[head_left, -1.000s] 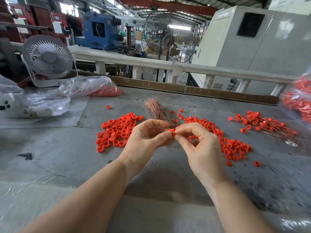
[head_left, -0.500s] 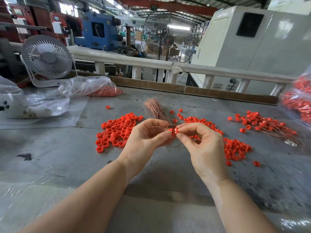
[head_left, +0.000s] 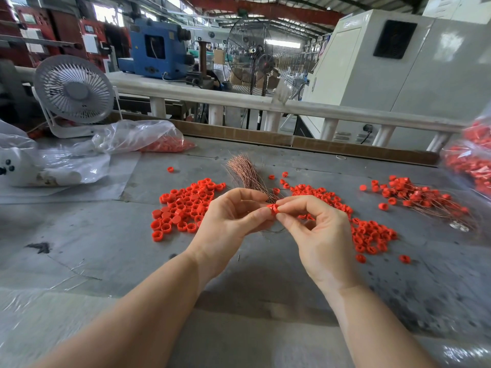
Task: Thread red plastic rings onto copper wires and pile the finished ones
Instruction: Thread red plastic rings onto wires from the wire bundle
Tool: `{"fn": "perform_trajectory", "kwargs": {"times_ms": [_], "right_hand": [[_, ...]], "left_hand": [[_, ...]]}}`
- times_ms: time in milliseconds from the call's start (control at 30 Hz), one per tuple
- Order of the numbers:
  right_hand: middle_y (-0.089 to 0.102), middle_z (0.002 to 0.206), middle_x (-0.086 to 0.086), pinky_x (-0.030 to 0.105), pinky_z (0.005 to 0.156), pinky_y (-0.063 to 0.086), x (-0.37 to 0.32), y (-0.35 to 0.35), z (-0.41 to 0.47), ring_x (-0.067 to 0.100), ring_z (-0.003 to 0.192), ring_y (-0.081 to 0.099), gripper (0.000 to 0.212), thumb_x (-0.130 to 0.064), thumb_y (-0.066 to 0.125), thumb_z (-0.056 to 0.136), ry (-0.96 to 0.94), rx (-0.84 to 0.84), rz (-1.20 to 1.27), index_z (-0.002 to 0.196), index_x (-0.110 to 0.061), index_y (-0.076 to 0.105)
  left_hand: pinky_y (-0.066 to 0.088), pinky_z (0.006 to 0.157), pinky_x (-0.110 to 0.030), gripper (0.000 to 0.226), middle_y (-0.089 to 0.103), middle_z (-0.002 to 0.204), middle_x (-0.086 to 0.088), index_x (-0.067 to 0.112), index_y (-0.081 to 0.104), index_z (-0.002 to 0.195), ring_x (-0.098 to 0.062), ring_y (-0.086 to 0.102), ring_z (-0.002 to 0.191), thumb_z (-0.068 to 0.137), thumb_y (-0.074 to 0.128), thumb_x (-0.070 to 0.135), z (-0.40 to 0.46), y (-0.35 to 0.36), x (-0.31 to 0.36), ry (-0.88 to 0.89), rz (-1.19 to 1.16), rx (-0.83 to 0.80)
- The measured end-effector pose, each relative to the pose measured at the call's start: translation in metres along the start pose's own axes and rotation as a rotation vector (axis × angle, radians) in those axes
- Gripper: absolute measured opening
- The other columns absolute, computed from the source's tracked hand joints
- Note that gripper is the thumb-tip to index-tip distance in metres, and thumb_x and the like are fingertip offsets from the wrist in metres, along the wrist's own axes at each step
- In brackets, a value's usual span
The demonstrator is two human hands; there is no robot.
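Ring [head_left: 272,209] mostly covered by fingers [head_left: 259,216] of both hands; hole not visible. Wire [head_left: 276,230] too thin to follow, lost behind left hand [head_left: 228,224], only a dark loop showing below. Lower end of wire bundle [head_left: 245,172] hidden behind the fingers. Bag [head_left: 475,160] at right cut off by the edge and blurred. White object [head_left: 16,168] at left cut off, veiled by plastic. Both forearms cut off at the bottom edge. Wires in finished pile [head_left: 425,199] too fine to count.
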State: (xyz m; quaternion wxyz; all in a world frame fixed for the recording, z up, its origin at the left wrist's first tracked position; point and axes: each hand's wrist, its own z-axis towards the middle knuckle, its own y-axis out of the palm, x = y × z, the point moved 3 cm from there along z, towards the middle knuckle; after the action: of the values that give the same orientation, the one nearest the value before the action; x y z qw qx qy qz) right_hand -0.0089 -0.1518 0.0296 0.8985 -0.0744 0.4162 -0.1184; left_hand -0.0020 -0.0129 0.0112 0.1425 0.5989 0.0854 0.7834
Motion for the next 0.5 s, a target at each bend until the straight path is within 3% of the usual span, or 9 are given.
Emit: {"fn": "perform_trajectory", "kwargs": {"times_ms": [333, 500], "right_hand": [[0.068, 0.080, -0.011, 0.009, 0.067, 0.041, 0.0003, 0.0008, -0.0001, 0.001, 0.081, 0.063, 0.023, 0.004, 0.072, 0.074, -0.010, -0.003, -0.019, 0.071, -0.018, 0.067], [0.068, 0.081, -0.011, 0.007, 0.067, 0.040, -0.0011, 0.0004, -0.0008, 0.001, 0.081, 0.063, 0.023, 0.005, 0.072, 0.073, -0.038, -0.011, -0.056, 0.071, -0.018, 0.067]], "left_hand": [[0.057, 0.082, -0.038, 0.028, 0.070, 0.083, -0.018, 0.005, 0.062, 0.091, -0.030, 0.067, 0.079, 0.065, 0.068, 0.014, -0.0011, 0.0006, 0.0006, -0.023, 0.016, -0.004], [0.057, 0.081, -0.037, 0.016, 0.068, 0.085, -0.021, 0.003, 0.061, 0.091, -0.029, 0.067, 0.079, 0.075, 0.064, 0.002, -0.0016, 0.0008, 0.0017, -0.029, 0.019, 0.004]]}}
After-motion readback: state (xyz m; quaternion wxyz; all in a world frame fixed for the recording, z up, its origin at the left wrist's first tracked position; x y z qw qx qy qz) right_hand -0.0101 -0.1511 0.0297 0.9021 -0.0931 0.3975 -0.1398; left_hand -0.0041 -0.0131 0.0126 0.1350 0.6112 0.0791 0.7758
